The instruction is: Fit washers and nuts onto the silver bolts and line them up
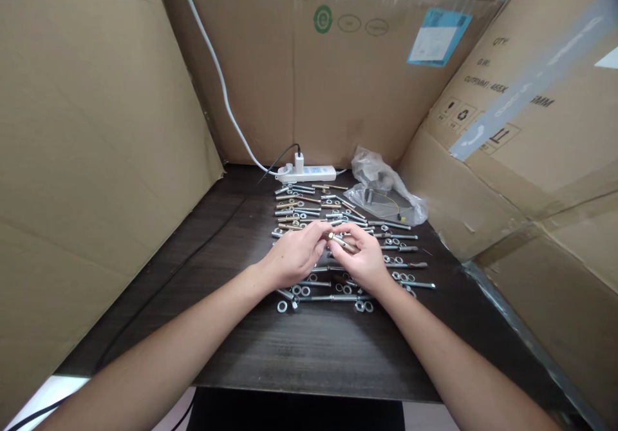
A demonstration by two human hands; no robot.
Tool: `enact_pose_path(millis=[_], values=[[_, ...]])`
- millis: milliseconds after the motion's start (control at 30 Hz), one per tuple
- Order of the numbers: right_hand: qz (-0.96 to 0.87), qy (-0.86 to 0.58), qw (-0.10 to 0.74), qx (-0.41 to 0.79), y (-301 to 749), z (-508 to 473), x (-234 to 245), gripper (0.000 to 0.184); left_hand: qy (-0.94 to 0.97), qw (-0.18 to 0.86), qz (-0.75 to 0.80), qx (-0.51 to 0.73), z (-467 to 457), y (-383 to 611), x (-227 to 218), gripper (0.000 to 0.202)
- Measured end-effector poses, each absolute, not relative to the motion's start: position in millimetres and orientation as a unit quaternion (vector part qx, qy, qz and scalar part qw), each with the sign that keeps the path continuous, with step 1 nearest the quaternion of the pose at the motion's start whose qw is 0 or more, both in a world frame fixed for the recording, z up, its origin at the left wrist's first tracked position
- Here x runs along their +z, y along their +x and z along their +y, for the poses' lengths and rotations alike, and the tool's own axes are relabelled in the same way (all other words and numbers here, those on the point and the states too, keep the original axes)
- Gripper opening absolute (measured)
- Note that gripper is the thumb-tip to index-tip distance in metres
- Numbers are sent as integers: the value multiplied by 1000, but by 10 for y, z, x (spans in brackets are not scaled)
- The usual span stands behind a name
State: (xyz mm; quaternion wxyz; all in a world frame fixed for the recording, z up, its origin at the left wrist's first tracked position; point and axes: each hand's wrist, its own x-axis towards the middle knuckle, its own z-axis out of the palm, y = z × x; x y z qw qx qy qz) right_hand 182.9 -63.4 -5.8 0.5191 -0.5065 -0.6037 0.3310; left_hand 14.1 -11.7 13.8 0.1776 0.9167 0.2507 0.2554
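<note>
A gold-coloured expansion bolt point(344, 244) lies across the fingers of my right hand point(362, 260), which is closed around it. At the bolt's left end, a nut or bolt head sits against the fingertips of my left hand point(300, 254). The left fingers are curled and pinched together there, and partly hide that end. Under and around both hands lie rows of bolts point(316, 298), sleeves and nuts, some silver, some gold. Loose washers point(282, 306) lie nearest the front. My hands cover the middle of the rows.
Behind the rows stands a white power strip point(309, 174) with a charger point(299, 161) plugged in. A clear plastic bag point(386, 189) lies at the back right. A black cable point(193, 250) runs down the table's left side. Cardboard walls point(265, 76) enclose the dark table point(309, 360).
</note>
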Motion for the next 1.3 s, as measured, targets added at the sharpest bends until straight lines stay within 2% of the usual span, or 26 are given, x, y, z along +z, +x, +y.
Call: enact_pose_path(millis=[200, 600, 1300], values=[[-582, -488, 516, 397, 1850, -628, -7, 22, 922, 167, 256, 237, -128, 144, 132, 19], [-550, -475, 521, 447, 1880, -612, 50, 27, 916, 123, 227, 308, -137, 170, 137, 14], [-576, -490, 510, 409, 1807, -647, 38, 17, 922, 162, 250, 247, -178, 151, 157, 12]])
